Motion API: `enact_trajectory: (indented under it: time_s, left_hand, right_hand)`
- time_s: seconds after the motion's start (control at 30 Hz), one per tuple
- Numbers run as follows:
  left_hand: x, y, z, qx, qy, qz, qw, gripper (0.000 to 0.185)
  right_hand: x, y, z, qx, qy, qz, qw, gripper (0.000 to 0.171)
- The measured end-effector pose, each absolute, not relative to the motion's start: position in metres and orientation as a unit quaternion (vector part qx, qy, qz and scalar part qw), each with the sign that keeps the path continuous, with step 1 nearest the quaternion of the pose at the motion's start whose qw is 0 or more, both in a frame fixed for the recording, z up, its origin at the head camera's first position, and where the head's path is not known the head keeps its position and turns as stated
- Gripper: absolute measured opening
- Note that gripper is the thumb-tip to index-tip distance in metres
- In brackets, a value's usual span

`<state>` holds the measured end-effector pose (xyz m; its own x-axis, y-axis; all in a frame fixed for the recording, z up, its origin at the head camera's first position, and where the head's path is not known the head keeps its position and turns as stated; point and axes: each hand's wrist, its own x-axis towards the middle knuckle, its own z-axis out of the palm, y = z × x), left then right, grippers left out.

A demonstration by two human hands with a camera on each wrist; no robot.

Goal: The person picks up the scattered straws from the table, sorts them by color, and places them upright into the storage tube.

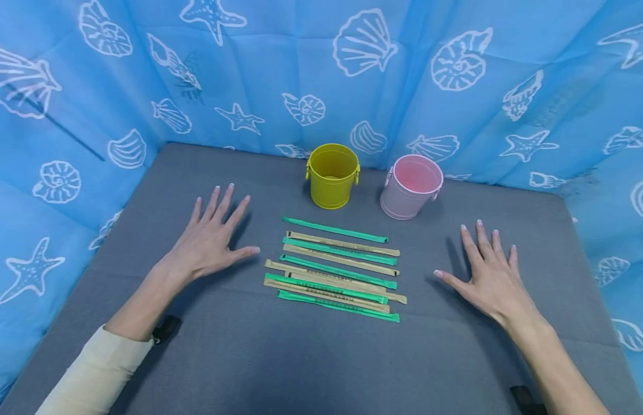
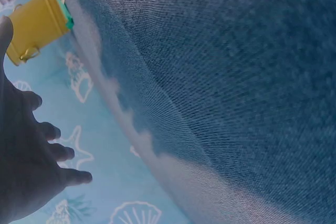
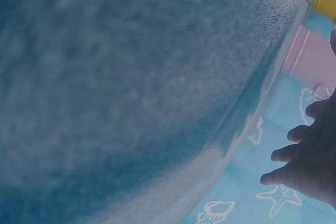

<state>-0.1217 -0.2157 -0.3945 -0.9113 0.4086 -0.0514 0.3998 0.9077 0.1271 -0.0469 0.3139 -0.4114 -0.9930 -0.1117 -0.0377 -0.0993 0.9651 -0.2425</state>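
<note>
Several slim paper-wrapped sticks, some green (image 1: 334,229) and some tan (image 1: 342,244), lie side by side in a loose stack mid-table in the head view. To their left, my left hand (image 1: 204,242) is spread with straight fingers, holding nothing. My right hand (image 1: 490,282) is spread the same way on their right, also holding nothing. Behind the sticks stand a yellow bucket (image 1: 330,193) and a pink bucket (image 1: 404,199), both upright with small side handles. The left wrist view shows the left hand (image 2: 31,156) with the yellow bucket beyond; the right wrist view shows the right hand (image 3: 310,156) near the pink bucket (image 3: 310,59).
A grey cloth covers the table (image 1: 223,346). Blue curtains (image 1: 280,63) with white shell and starfish prints hang behind and at both sides, close to the table's back edge. Dark straps with small devices (image 1: 167,328) sit at the wrists.
</note>
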Motion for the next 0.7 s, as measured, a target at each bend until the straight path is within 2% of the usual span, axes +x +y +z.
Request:
enact_trajectory:
  time_s: [0.7]
  left_hand:
    - [-0.129,-0.208,-0.394,0.216,0.974,0.060,0.033,0.107]
  right_hand:
    - [-0.050,0.301,-0.404,-0.074,0.989,-0.128,0.028,0.106]
